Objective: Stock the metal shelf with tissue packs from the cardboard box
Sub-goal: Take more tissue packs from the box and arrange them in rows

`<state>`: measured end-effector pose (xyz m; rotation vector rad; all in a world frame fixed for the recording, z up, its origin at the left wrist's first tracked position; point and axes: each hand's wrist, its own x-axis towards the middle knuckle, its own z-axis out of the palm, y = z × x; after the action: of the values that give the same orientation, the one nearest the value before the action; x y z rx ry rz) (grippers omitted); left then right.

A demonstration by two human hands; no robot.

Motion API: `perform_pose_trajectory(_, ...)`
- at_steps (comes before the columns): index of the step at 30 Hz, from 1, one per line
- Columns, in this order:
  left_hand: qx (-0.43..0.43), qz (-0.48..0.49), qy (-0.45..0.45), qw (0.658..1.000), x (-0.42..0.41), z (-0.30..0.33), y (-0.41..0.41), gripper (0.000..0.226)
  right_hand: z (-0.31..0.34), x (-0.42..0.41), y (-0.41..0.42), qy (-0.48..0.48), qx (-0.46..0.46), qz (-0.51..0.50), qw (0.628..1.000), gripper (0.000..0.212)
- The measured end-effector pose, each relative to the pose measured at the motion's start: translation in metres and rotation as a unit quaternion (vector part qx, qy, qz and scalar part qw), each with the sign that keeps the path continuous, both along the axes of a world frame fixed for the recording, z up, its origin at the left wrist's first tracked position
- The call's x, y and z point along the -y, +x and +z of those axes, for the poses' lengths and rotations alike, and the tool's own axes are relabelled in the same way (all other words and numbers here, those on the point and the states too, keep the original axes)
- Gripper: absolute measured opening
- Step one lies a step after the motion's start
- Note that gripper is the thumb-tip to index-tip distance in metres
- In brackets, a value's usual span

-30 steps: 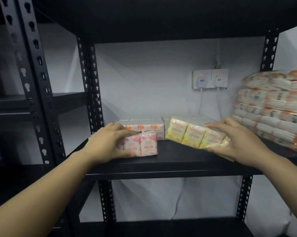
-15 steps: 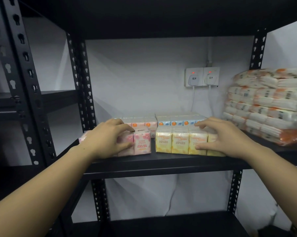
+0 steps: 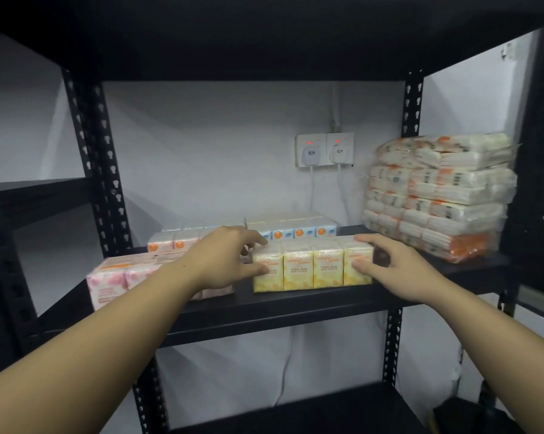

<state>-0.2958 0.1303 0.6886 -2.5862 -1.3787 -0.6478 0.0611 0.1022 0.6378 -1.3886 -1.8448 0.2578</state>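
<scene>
Tissue packs in a yellow multipack (image 3: 313, 266) stand at the front of the black metal shelf (image 3: 295, 303): four small upright packs side by side in clear wrap, pale on top with yellow and orange print lower down. Small lettering on their faces seems to read "FLORAL BUDS MINI TISSUE", though it is blurred. To its left, apart by a narrow gap, a pink multipack (image 3: 117, 281) with a flowery pattern sits on the same board, partly hidden by the left forearm; its print is too soft to read. Behind these are a row of white packs with orange dots (image 3: 170, 242) and a white and blue block with orange dots (image 3: 299, 230). At the right end of the board is a tall stack of white and orange bundles (image 3: 439, 198) in clear plastic, with dark marks on the wrappers that cannot be made out.

The left hand (image 3: 223, 261) grips the yellow multipack's left end, thumb on the front face and curled fingers (image 3: 258, 239) over the top edge. The right hand (image 3: 389, 264) holds the right end the same way, thumb pressed on the front of the last pack and fingers bent over the top.

On the white wall behind, a double socket (image 3: 325, 150) shows two red lights and carries two plugs with white cables running down.
</scene>
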Motion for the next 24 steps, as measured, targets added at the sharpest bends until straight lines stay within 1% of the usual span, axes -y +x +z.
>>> perform_pose_trajectory(3,0.003,-0.002,-0.006,1.0,-0.001,-0.002,0.002,0.05,0.003,0.0,0.001,-0.024,-0.042,0.016,0.999,0.044)
perform_pose_trajectory(8,-0.018,0.013,-0.029,0.999,-0.002,0.006,0.005,0.046,0.013,-0.001,-0.001,-0.051,-0.059,0.011,0.997,0.043)
perform_pose_trajectory(10,-0.023,0.035,-0.022,0.999,-0.003,0.007,0.009,0.046,0.016,0.005,-0.005,-0.047,-0.057,-0.002,0.997,0.052)
perform_pose_trajectory(13,-0.013,0.064,-0.001,0.998,-0.007,0.003,0.016,0.041,0.015,0.019,-0.011,-0.037,-0.047,-0.003,0.998,0.076)
perform_pose_trajectory(14,0.0,0.067,0.002,0.998,-0.009,0.001,0.019,0.038,0.014,0.025,-0.012,-0.034,-0.04,-0.001,0.999,0.079)
perform_pose_trajectory(16,0.027,0.07,-0.001,0.997,-0.011,-0.001,0.024,0.033,0.013,0.034,-0.013,-0.027,-0.042,0.004,0.999,0.076)
perform_pose_trajectory(17,0.036,0.068,-0.006,0.997,-0.011,-0.001,0.028,0.037,0.013,0.038,-0.013,-0.022,-0.056,0.013,0.998,0.075)
perform_pose_trajectory(18,0.042,0.062,-0.015,0.997,-0.012,-0.001,0.031,0.046,0.013,0.041,-0.013,-0.018,-0.075,0.027,0.997,0.075)
perform_pose_trajectory(20,0.031,0.051,-0.054,0.997,-0.011,0.002,0.04,0.077,0.013,0.045,-0.014,-0.018,-0.103,0.065,0.992,0.075)
perform_pose_trajectory(21,0.025,0.044,-0.072,0.996,-0.011,0.004,0.045,0.091,0.012,0.047,-0.016,-0.021,-0.106,0.085,0.99,0.07)
perform_pose_trajectory(22,0.023,0.037,-0.092,0.995,-0.009,0.006,0.049,0.098,0.012,0.048,-0.02,-0.025,-0.105,0.102,0.989,0.063)
perform_pose_trajectory(23,0.02,0.031,-0.117,0.992,-0.008,0.008,0.055,0.095,0.013,0.049,-0.024,-0.028,-0.105,0.115,0.987,0.056)
perform_pose_trajectory(24,0.025,0.025,-0.143,0.989,-0.004,0.01,0.061,0.086,0.013,0.05,-0.028,-0.028,-0.107,0.125,0.986,0.051)
